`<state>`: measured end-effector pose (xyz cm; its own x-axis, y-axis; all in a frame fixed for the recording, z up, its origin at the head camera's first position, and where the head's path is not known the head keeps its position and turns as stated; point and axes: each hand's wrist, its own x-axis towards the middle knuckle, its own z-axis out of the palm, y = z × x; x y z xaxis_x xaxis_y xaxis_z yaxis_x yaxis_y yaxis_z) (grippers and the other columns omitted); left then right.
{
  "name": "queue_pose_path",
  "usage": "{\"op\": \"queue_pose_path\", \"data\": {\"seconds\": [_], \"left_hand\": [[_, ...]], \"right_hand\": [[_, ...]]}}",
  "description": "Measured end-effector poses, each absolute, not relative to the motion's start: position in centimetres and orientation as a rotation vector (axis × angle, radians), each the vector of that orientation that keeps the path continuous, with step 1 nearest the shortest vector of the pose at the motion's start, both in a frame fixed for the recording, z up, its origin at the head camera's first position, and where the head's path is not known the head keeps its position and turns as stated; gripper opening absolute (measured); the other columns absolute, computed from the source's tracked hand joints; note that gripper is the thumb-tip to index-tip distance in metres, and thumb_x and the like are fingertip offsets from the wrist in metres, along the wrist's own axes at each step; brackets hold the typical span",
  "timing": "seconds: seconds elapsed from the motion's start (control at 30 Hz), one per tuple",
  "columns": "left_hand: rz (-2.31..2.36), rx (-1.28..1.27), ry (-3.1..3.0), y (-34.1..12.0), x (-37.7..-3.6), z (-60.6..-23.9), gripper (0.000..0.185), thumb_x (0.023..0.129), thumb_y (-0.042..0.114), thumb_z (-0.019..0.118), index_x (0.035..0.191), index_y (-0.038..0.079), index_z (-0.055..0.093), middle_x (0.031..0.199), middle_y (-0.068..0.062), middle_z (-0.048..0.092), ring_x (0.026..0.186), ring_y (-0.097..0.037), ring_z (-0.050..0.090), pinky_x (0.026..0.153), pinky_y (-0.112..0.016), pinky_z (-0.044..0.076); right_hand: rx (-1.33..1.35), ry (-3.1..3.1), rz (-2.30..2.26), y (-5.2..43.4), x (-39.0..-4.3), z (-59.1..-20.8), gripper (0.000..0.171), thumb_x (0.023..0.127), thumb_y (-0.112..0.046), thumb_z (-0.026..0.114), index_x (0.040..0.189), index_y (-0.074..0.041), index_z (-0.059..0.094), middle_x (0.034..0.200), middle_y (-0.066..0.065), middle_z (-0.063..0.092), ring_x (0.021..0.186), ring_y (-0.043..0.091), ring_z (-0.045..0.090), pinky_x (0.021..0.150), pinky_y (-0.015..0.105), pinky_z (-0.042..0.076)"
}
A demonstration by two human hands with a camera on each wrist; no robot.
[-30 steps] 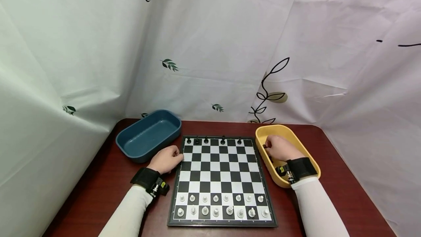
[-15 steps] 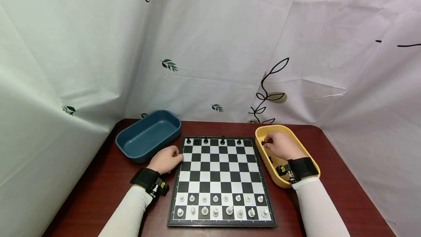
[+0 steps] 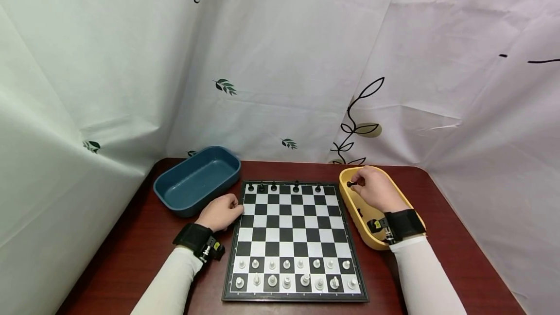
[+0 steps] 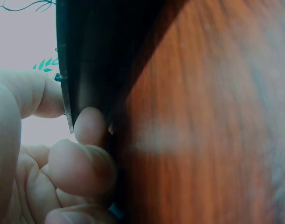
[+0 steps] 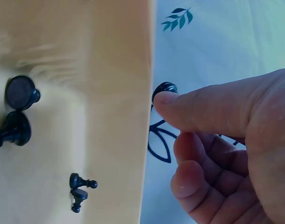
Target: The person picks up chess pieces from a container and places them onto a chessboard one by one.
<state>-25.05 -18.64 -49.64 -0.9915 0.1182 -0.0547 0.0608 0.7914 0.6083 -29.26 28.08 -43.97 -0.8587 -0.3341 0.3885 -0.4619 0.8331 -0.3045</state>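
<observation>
My left hand (image 3: 220, 213) grips the left edge of a black-and-white chessboard (image 3: 280, 220); in the left wrist view, fingers lie on both sides of the board's dark edge (image 4: 67, 100). Over the far part of a yellow tray (image 3: 379, 248), my right hand (image 3: 376, 189) pinches a black chess piece (image 3: 350, 184) between thumb and fingers. In the right wrist view most of that chess piece (image 5: 165, 87) hides behind the thumb. More black chess pieces (image 5: 21, 93) lie inside the tray. Several black pieces (image 3: 296, 187) stand along the board's far row.
Two rows of white chess pieces (image 3: 287, 282) stand at the board's near side. A blue tray (image 3: 197, 179) sits at the back left, just beyond my left hand. The reddish-brown table (image 3: 455, 252) ends at a white patterned cloth (image 3: 280, 62).
My right hand has risen from deeper in the yellow tray toward its far end, with the black chess piece now showing at its fingertips. The left hand stays put.
</observation>
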Motion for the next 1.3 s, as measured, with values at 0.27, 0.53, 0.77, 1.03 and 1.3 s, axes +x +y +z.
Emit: {"op": "queue_pose_path", "data": {"seconds": [0.27,0.53,0.77,1.03,1.3], "left_hand": [[0.98,0.145,2.886,-18.7,-25.1,-49.9,0.021,0.101,0.029,0.063,0.085,0.016,0.062,0.062,-0.003,0.058,0.046,-0.022,0.057,0.052,-0.036,0.044],[0.977,0.13,2.878,-18.7,-25.0,-49.7,0.022,0.101,0.03,0.063,0.084,0.016,0.062,0.063,-0.003,0.059,0.046,-0.021,0.057,0.052,-0.036,0.044],[0.99,0.142,2.882,-18.6,-25.1,-49.6,0.023,0.101,0.03,0.063,0.084,0.015,0.061,0.063,-0.003,0.058,0.046,-0.021,0.057,0.052,-0.036,0.044],[0.994,0.138,2.881,-18.7,-25.0,-49.8,0.022,0.101,0.03,0.064,0.084,0.015,0.062,0.063,-0.003,0.059,0.046,-0.021,0.057,0.052,-0.036,0.044],[0.99,0.147,2.887,-18.7,-25.1,-49.7,0.022,0.101,0.03,0.064,0.084,0.016,0.061,0.063,-0.003,0.058,0.046,-0.021,0.057,0.052,-0.036,0.044]], "right_hand": [[0.639,-2.655,0.531,26.9,-28.6,-43.4,0.011,0.091,-0.002,0.087,0.099,-0.006,0.081,0.096,0.005,0.068,0.082,0.022,0.067,0.074,0.044,0.057],[0.73,-2.646,0.506,25.6,-27.9,-42.6,0.01,0.096,0.001,0.082,0.105,-0.004,0.083,0.098,0.005,0.067,0.084,0.021,0.068,0.076,0.042,0.058],[0.741,-2.736,0.466,24.1,-27.9,-41.0,0.01,0.096,-0.004,0.083,0.106,-0.004,0.083,0.102,0.006,0.072,0.089,0.024,0.07,0.081,0.047,0.059],[0.829,-2.963,0.22,22.1,-30.4,-40.5,0.005,0.095,-0.01,0.086,0.099,-0.01,0.083,0.099,0.003,0.074,0.091,0.024,0.071,0.084,0.047,0.06],[0.789,-3.08,0.109,21.1,-32.3,-41.2,0.006,0.093,-0.01,0.087,0.096,-0.011,0.081,0.095,0.002,0.076,0.082,0.018,0.067,0.08,0.044,0.06]]}}
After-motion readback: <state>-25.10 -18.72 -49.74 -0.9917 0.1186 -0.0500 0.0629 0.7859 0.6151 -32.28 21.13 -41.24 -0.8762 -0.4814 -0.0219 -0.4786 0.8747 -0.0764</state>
